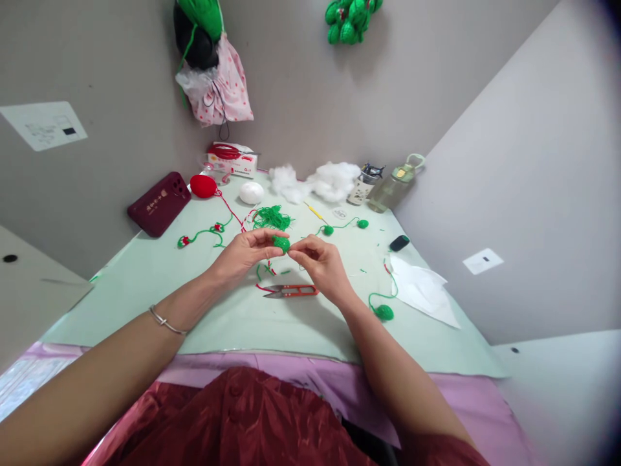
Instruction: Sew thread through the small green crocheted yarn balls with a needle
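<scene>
A person's left hand [242, 254] and right hand [320, 262] meet above the pale green table [145, 285], fingertips of both pinched on a small green crocheted piece [281, 243] held between them. Left of the left hand lie a dark red phone [159, 202] and a red yarn ball [203, 186]. Just beneath the hands rest orange-handled thread snips [291, 291]. Beyond them sits a tangle of green yarn [272, 218]. To the right of the right hand, a green crocheted ball on a cord [384, 312] lies beside white paper [422, 288].
</scene>
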Motion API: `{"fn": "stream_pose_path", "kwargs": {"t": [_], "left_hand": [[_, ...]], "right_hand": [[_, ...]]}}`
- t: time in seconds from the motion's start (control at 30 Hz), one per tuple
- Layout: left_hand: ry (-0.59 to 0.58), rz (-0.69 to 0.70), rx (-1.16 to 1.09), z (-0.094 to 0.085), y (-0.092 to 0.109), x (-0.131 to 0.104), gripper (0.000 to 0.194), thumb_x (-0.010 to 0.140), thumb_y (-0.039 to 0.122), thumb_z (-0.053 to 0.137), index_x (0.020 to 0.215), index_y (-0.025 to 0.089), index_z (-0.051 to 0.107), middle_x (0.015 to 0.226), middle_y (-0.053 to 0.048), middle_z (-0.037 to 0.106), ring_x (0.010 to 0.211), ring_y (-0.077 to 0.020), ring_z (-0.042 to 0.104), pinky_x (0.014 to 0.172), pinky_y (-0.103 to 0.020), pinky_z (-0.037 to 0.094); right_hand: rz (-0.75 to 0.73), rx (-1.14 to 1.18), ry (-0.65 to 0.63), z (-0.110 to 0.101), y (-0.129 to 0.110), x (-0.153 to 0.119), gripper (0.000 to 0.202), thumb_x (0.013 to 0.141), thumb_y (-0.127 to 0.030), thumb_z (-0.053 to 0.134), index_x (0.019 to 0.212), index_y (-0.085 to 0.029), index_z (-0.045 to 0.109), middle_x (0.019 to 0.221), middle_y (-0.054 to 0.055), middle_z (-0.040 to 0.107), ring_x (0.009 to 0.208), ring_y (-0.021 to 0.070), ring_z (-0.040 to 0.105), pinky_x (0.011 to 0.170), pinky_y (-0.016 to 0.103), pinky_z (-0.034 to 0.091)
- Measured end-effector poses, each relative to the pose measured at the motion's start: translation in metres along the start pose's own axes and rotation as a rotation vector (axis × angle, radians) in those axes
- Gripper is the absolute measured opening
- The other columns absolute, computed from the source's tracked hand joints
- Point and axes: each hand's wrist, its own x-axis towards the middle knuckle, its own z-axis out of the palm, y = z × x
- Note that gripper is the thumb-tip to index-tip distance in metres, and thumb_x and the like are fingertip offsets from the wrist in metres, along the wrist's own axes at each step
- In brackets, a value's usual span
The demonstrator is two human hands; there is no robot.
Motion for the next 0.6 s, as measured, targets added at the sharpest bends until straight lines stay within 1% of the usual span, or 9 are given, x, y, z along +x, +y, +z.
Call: {"fn": "stream_pose_path", "kwargs": {"t": [0.2,0.27,0.4,0.5,0.6], "left_hand": [[0.064,0.054,0.031,0.0038,0.0024,-0.0024,0.031,0.066,0.027,0.089,0.094,0.021,0.078,0.089,-0.002,0.071,0.083,-0.0158,0.061,0.08,-0.028,0.049],[0.061,0.054,0.041,0.0059,0.0034,-0.0034,0.03,0.064,0.027,0.089,0.091,0.02,0.077,0.087,-0.002,0.07,0.081,-0.0158,0.062,0.078,-0.028,0.049],[0.029,0.034,0.063,0.0077,0.0029,-0.0041,0.031,0.063,0.027,0.089,0.09,0.019,0.076,0.085,-0.002,0.068,0.081,-0.016,0.061,0.073,-0.028,0.048],[0.022,0.041,0.076,0.0073,0.0017,-0.0039,0.031,0.063,0.027,0.089,0.09,0.019,0.075,0.085,-0.002,0.067,0.081,-0.0163,0.061,0.072,-0.028,0.048],[0.023,0.05,0.086,0.0074,0.0018,-0.004,0.03,0.063,0.027,0.089,0.089,0.019,0.075,0.084,-0.002,0.068,0.081,-0.0159,0.061,0.074,-0.028,0.049]], "right_hand": [[0.116,0.133,-0.103,-0.0068,-0.0022,0.0036,0.018,0.077,-0.034,0.074,0.077,-0.018,0.067,0.068,-0.001,0.057,0.06,0.0107,0.045,0.058,0.027,0.035],[0.139,0.138,-0.123,-0.0073,-0.0025,0.0036,0.018,0.077,-0.034,0.074,0.075,-0.018,0.066,0.066,-0.002,0.056,0.058,0.0102,0.044,0.056,0.026,0.035],[0.143,0.14,-0.101,-0.0053,0.0001,0.0037,0.018,0.075,-0.032,0.074,0.072,-0.018,0.065,0.061,-0.003,0.055,0.057,0.01,0.045,0.056,0.026,0.036],[0.146,0.142,-0.112,-0.0056,0.0026,0.0046,0.017,0.075,-0.032,0.075,0.072,-0.018,0.066,0.063,-0.003,0.057,0.057,0.0097,0.047,0.057,0.026,0.039],[0.171,0.164,-0.154,-0.008,0.0043,0.0055,0.016,0.073,-0.031,0.076,0.075,-0.017,0.067,0.066,-0.002,0.061,0.057,0.0093,0.051,0.059,0.026,0.044]]}}
